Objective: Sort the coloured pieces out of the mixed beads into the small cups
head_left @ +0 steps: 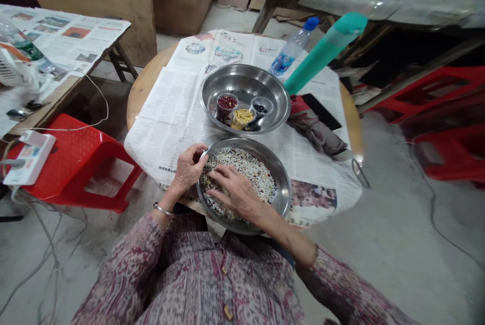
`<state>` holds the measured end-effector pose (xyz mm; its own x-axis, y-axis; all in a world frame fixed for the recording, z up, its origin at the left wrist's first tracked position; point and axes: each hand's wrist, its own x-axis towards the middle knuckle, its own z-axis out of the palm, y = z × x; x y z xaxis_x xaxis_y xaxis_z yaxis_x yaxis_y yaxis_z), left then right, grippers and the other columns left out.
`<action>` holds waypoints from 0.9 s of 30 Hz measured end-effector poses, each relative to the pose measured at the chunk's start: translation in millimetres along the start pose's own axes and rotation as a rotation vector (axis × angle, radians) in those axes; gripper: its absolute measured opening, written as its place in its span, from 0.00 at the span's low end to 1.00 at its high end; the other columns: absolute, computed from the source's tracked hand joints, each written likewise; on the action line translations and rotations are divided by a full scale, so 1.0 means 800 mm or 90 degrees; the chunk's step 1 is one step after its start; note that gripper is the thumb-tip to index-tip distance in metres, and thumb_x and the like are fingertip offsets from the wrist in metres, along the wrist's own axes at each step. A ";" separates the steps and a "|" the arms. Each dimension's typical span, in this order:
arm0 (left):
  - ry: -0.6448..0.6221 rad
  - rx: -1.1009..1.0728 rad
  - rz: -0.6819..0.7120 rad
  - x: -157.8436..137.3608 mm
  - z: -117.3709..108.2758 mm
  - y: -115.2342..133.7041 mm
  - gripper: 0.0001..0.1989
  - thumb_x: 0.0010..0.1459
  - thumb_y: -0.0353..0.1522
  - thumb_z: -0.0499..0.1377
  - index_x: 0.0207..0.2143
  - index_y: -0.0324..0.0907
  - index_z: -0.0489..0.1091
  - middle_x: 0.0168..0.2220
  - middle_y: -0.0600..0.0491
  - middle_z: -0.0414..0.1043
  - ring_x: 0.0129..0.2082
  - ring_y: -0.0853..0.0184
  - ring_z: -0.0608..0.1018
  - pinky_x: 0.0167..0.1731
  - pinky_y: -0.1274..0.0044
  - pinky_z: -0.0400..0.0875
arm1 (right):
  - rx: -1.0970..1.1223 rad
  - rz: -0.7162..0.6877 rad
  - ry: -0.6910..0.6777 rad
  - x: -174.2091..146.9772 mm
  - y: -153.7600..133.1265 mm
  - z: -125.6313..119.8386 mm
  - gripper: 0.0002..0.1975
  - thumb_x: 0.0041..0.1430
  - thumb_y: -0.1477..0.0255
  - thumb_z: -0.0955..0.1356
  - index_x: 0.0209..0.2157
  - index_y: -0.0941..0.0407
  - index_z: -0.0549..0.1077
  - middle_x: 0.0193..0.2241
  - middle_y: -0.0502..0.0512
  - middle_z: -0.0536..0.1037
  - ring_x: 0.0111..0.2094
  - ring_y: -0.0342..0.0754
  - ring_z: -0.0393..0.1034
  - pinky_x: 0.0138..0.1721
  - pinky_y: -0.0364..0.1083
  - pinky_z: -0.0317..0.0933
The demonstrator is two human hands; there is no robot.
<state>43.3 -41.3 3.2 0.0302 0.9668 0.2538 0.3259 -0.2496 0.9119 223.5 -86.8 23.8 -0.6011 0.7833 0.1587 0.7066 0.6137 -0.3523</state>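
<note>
A shallow metal basin (283, 198) at the table's near edge holds mixed grains (252, 168), mostly white with black, yellow and red bits. At its left rim is my left hand (188, 167), fingers curled and thumb over the edge. A dark red patch shows between that thumb and forefinger; I cannot make it out. Over the grains reaches my right hand (235, 191), fingers apart, fingertips low at the left side. Just behind, a second metal basin (246, 73) bears clear cups of red beans (227, 102), yellow grains (242, 117) and black beans (260, 107).
Newspaper (162, 107) covers the round table. Beyond the basins stand a plastic bottle (291, 47) and a long green tube (326, 52). A phone (321, 111) and crumpled cloth (318, 133) lie to the right. A power strip (30, 158) rests on a red stool (83, 163).
</note>
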 end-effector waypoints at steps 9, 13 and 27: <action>0.000 0.013 0.000 0.000 0.001 -0.006 0.08 0.58 0.27 0.58 0.40 0.40 0.73 0.28 0.57 0.71 0.27 0.72 0.70 0.30 0.80 0.66 | -0.029 0.014 0.000 -0.031 0.042 -0.013 0.11 0.65 0.78 0.64 0.44 0.54 0.76 0.40 0.57 0.77 0.44 0.51 0.71 0.44 0.50 0.69; -0.001 0.011 -0.004 0.000 0.001 -0.006 0.07 0.59 0.27 0.59 0.40 0.40 0.72 0.29 0.56 0.72 0.27 0.72 0.71 0.30 0.80 0.67 | -0.077 0.131 0.077 -0.022 0.056 -0.012 0.13 0.65 0.75 0.65 0.49 0.56 0.75 0.48 0.61 0.76 0.50 0.56 0.69 0.49 0.53 0.69; -0.002 -0.003 0.000 0.002 0.000 -0.001 0.07 0.59 0.26 0.57 0.39 0.40 0.72 0.27 0.58 0.69 0.26 0.73 0.70 0.29 0.81 0.66 | 0.038 -0.096 -0.047 -0.021 0.010 -0.002 0.09 0.67 0.75 0.63 0.43 0.55 0.75 0.39 0.57 0.76 0.43 0.50 0.69 0.40 0.48 0.68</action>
<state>43.4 -39.9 3.0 0.0335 0.9669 0.2530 0.3220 -0.2501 0.9131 239.8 -94.6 19.5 -0.7254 0.6725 0.1468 0.5850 0.7147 -0.3835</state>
